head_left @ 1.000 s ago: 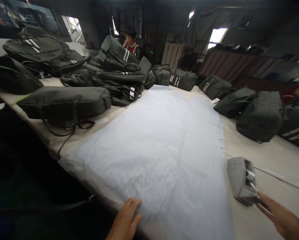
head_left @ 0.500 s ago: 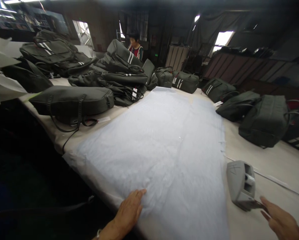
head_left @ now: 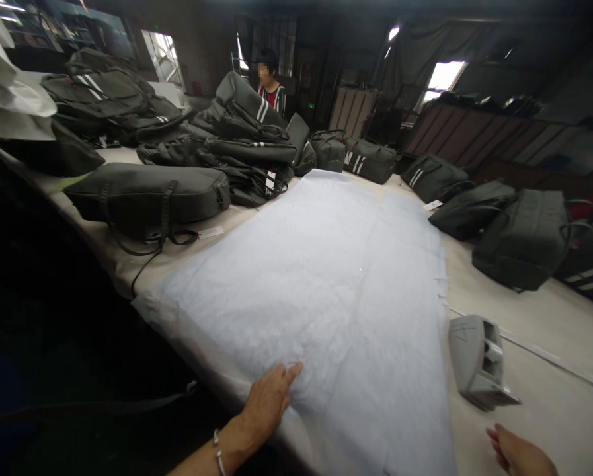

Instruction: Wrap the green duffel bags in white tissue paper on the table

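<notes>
My left hand (head_left: pixel 270 402) lies with its fingers stretched out on a stack of thin, whitish translucent plastic sheets (head_left: pixel 320 277) near the table's front edge. At the bottom right is my right hand (head_left: pixel 520 453), partly cut off by the frame. Its fingers are curled together, and anything they pinch cannot be made out. Just above that hand, apart from it, a grey tape dispenser (head_left: pixel 471 357) stands on the table beside the right edge of the sheets.
Dark green bags with white stripes are heaped at the back left (head_left: pixel 246 109). One bag (head_left: pixel 152 192) lies by the left edge, others (head_left: pixel 521 238) along the right. White sheeting (head_left: pixel 13 99) hangs at the upper left. Behind the bags stands a person (head_left: pixel 272 92) in a striped top.
My right hand has come away from the tape dispenser, moving left and toward me. My left hand has slid slightly forward and right over the sheets.
</notes>
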`<state>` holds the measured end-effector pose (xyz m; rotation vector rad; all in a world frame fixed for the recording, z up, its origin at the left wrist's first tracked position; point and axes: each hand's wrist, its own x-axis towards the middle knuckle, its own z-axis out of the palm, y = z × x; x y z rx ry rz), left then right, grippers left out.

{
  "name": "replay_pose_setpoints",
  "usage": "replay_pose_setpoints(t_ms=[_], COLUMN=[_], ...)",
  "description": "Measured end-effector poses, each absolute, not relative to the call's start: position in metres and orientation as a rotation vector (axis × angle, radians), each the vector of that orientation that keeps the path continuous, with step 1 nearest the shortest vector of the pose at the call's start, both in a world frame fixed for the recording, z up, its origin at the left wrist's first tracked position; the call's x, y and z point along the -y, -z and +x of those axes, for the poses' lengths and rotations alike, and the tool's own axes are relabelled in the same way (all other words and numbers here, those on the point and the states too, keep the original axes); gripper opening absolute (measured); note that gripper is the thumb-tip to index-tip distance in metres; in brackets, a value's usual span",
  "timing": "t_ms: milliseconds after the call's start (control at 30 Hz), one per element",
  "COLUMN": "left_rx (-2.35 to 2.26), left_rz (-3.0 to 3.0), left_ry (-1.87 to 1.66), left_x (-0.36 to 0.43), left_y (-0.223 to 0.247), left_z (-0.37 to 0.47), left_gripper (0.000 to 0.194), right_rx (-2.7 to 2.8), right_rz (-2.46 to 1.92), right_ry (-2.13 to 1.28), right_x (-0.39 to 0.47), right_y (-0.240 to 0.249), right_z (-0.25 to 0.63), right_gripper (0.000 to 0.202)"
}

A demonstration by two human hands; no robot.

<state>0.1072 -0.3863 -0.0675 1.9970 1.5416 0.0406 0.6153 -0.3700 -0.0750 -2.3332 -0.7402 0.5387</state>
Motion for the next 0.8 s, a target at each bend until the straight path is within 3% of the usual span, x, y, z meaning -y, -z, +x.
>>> replay_pose_setpoints(t_ms=[100,233,333,533,800], left_rx=[-1.517,-1.541,-1.534,-1.501,-1.470], left_rz=[2.012,2.019,2.028,2.025,2.039], left_ry=[-0.068,-0.071,-0.064,-0.090,-0.145], left_x=[0.387,0.385,0.382,0.379,0.379], left_y=[0.067,0.067,0.061,0.060,0.069], left_z=[0.107,0.109,0.110,0.108,0.105], left_gripper=[0.078,0.077,0.076,0.074,0.077], right_rx=[0.811,1.375,1.537,1.666,1.783], right_rz=[-2.126,-1.848,-1.921,-2.241,-2.468], right_ry=[-0.841,-1.245,-1.285,-1.109,-0.855], right_x=[0.366,0.333,0.305,0.278,0.271], right_y=[0.042,0.015,0.027,0.068,0.038], right_z=[0.529,0.383,0.318,0.304,0.333], right_gripper=[0.022,0.033,0.019,0.010,0.046])
